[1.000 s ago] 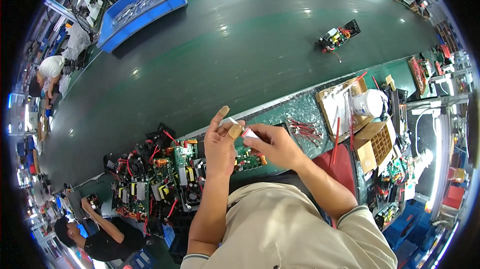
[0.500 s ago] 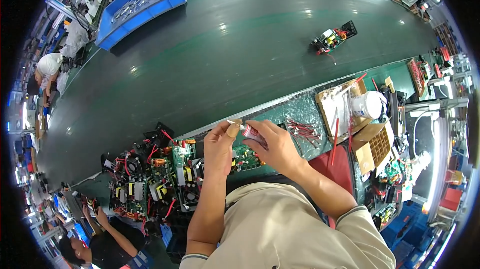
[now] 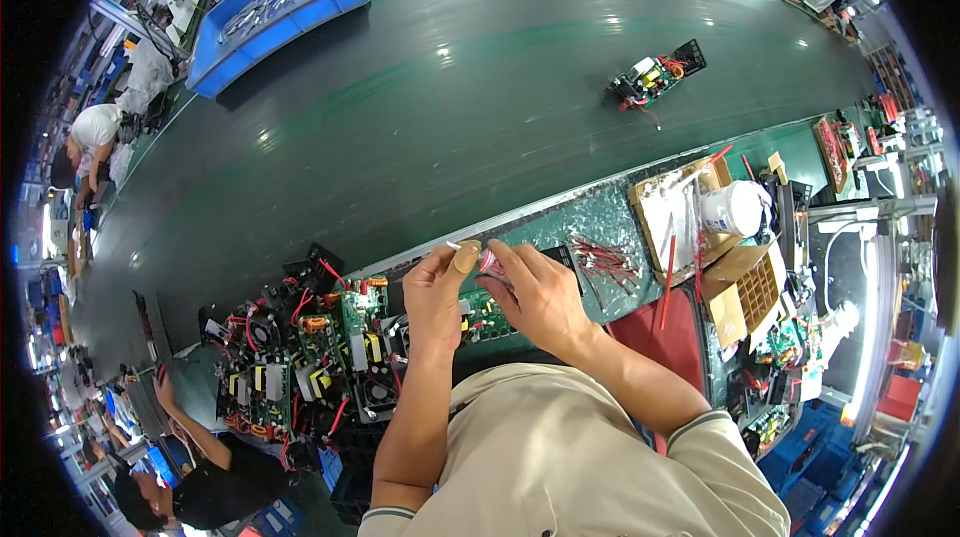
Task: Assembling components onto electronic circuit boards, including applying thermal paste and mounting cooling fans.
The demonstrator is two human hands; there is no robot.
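Bottom centre, beige shirt (image 3: 560, 467), both forearms run up to mid-frame. Left hand (image 3: 437, 289) and right hand (image 3: 535, 292) are raised close together, fingertips nearly meeting; between them a small red piece (image 3: 489, 263), pinched in the right fingers, with a thin pale wire (image 3: 454, 246) at the left thumb tip. What the piece is, too small to tell. Directly under the hands, a green circuit board (image 3: 487, 314) on the bench edge. Lower left, a cluster of boards (image 3: 300, 357) with red wires, another person (image 3: 200, 482) in black beside them. Right of the hands, a bunch of red leads (image 3: 600, 259) on the speckled green mat (image 3: 560, 227), then a cardboard tray (image 3: 680, 207) and white tub (image 3: 735, 207). Beyond, dark green conveyor belt (image 3: 450, 107), 1 lone board (image 3: 655, 77) on it upper right, blue bin (image 3: 285, 12) upper left.
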